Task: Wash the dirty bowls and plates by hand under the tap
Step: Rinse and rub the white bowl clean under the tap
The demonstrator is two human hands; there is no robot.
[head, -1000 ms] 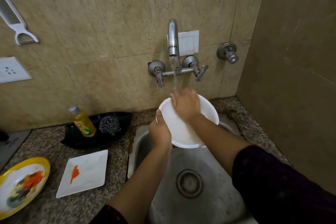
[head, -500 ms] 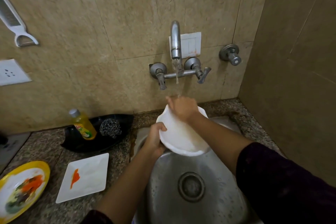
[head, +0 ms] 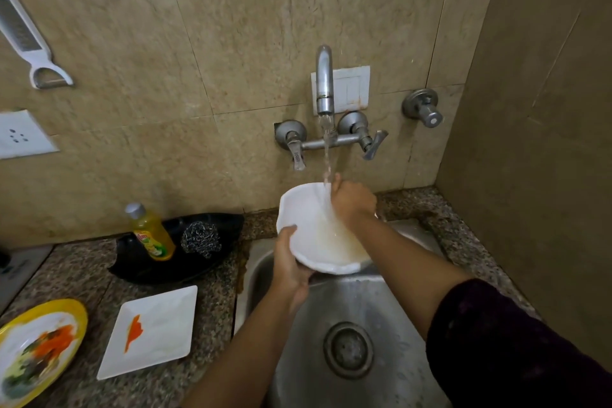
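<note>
Speckled granite bench [head: 82, 275] with a steel sink [head: 390, 301] set into its right part, drain [head: 347, 349] nearest. At the bench's front left corner, a yellow-rimmed plate [head: 36, 351] smeared orange and green; just beside it on the right, a white square plate [head: 155, 331] with one orange streak. Over the sink's back edge, a white bowl [head: 308, 219] tilted with its open side up. Left hand [head: 291, 268] curled round the bowl's left rim, thumb on the inside. Right hand [head: 352, 200] inside the bowl under the water stream [head: 327, 149], fingers bent down behind the knuckles; cannot tell whether pinching anything. Along the bench's back edge, a black dish [head: 159, 267] carrying a yellow soap bottle [head: 150, 233] and a steel scrubber [head: 201, 238]. Above, on beige wall tiles, the running tap [head: 324, 79]; far left, a socket [head: 20, 136] and a hanging white grater [head: 23, 33].
</note>
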